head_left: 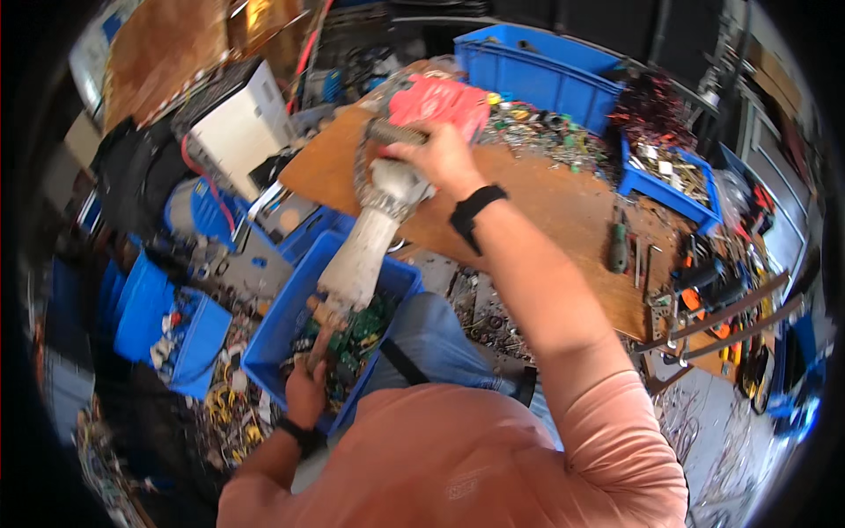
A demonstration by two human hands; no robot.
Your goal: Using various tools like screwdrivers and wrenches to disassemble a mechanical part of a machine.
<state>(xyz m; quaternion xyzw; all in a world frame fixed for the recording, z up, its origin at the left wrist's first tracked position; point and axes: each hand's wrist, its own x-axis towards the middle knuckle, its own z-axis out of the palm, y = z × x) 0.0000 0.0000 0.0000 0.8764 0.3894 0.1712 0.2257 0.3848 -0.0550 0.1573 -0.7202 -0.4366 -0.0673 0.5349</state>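
My right hand (pixel 444 158) is closed round the dark, curved upper end of a dirty, whitish tapered object (pixel 359 255), whose exact kind I cannot tell. It slants down over a blue bin (pixel 400 275) that holds green circuit boards (pixel 374 321). A brown, rusty-looking hammer (pixel 326 334) is in my left hand (pixel 304 392), which is low at the bin's left side with its fingers wrapped round the handle. The hammer's head is at the lower end of the whitish object; blur hides whether they touch.
A brown tabletop (pixel 550 238) carries a red plastic bag (pixel 436 101), loose scrap, a green-handled screwdriver (pixel 619 246) and blue crates (pixel 537 75). More blue bins (pixel 198 343) and scattered scrap lie at left. A white case (pixel 242 128) stands behind them.
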